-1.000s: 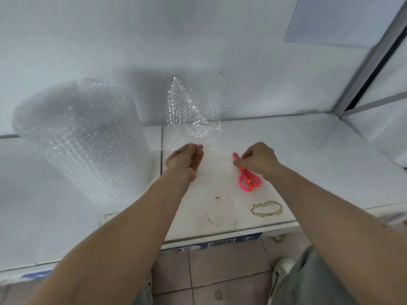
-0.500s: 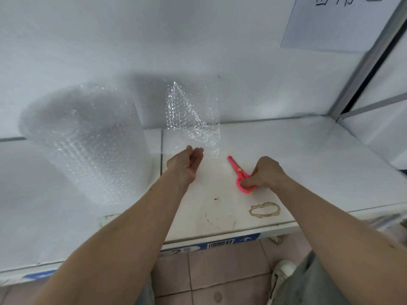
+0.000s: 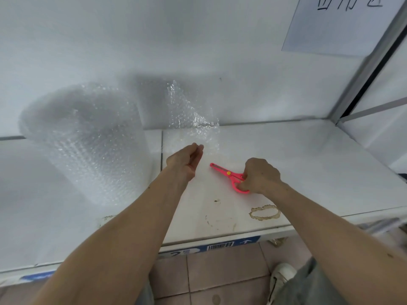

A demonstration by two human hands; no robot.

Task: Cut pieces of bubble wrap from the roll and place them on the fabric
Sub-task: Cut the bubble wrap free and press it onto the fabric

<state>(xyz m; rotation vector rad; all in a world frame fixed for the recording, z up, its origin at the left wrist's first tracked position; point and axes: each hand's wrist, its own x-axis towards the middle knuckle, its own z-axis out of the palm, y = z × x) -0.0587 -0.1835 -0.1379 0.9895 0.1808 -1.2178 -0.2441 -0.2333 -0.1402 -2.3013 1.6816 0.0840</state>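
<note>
A big roll of clear bubble wrap (image 3: 88,139) stands upright at the left of the white table (image 3: 308,164). A loose sheet of bubble wrap (image 3: 189,115) leans against the back wall and runs down onto the table. My left hand (image 3: 186,160) pinches the near edge of this sheet between thumb and fingers. Pink scissors (image 3: 228,173) lie flat on the table, blades shut and pointing up-left. My right hand (image 3: 259,176) is closed over their handles. No fabric is visible.
A brown ring stain (image 3: 265,212) marks the table near its front edge, with small dark smudges (image 3: 217,201) beside it. A paper sign (image 3: 343,23) hangs on the wall at upper right. A metal frame post (image 3: 372,60) rises at the right. Tiled floor and a shoe (image 3: 283,280) lie below.
My right hand slid down from the scissor blades to the handles and closed on them. The scissors turned, blades now pointing up-left. My left hand kept its pinch on the sheet.
</note>
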